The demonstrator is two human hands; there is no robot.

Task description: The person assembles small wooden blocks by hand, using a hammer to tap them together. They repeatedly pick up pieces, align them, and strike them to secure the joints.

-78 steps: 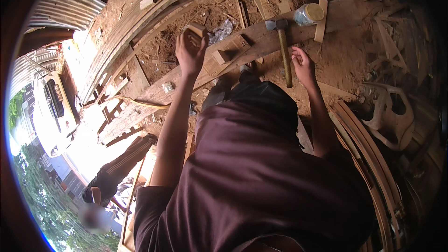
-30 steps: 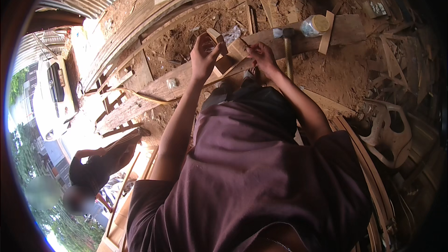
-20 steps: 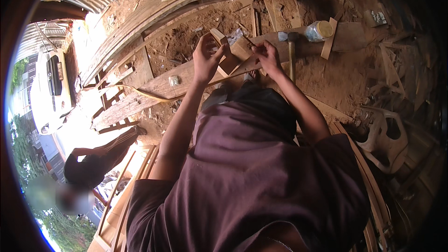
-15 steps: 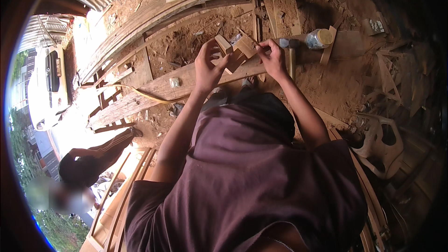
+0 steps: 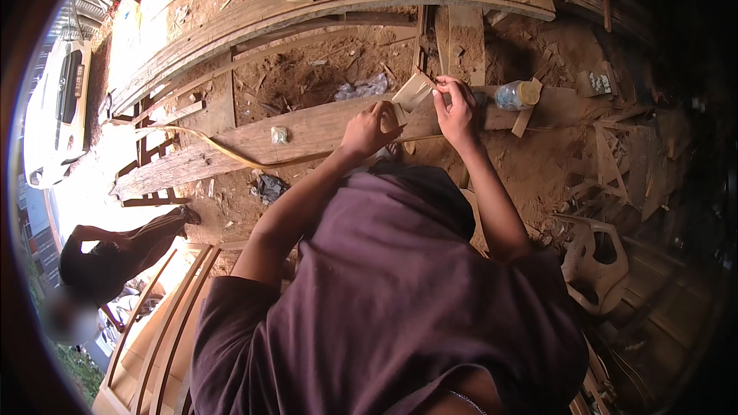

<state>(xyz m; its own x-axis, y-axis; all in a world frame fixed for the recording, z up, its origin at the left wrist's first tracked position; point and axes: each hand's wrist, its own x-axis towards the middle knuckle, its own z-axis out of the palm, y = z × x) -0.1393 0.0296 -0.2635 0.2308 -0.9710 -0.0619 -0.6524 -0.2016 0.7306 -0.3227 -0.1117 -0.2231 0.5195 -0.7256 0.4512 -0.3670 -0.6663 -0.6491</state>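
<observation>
My left hand (image 5: 367,131) is closed around a small pale wooden block (image 5: 399,114), above the long plank (image 5: 315,129) in front of me. A flat light wooden piece (image 5: 413,93) lies between my two hands; its far end is near my right fingers, and I cannot tell whether it is joined to the block. My right hand (image 5: 459,110) pinches a thin brown stick (image 5: 425,78) at the far edge of that piece. Whether the stick is wood or a pencil is too small to tell.
A clear jar with a yellowish lid (image 5: 528,93) lies right of my right hand. A small packet (image 5: 278,135) and a yellow strip (image 5: 204,139) are on the left. Beyond runs another long plank (image 5: 254,24) with wood blocks. A person (image 5: 104,261) is at far left.
My left hand has turned and come lower with the block, nearer to me. My right hand has shifted slightly right and nearer. The whole view has tilted, and the plank shows more fully.
</observation>
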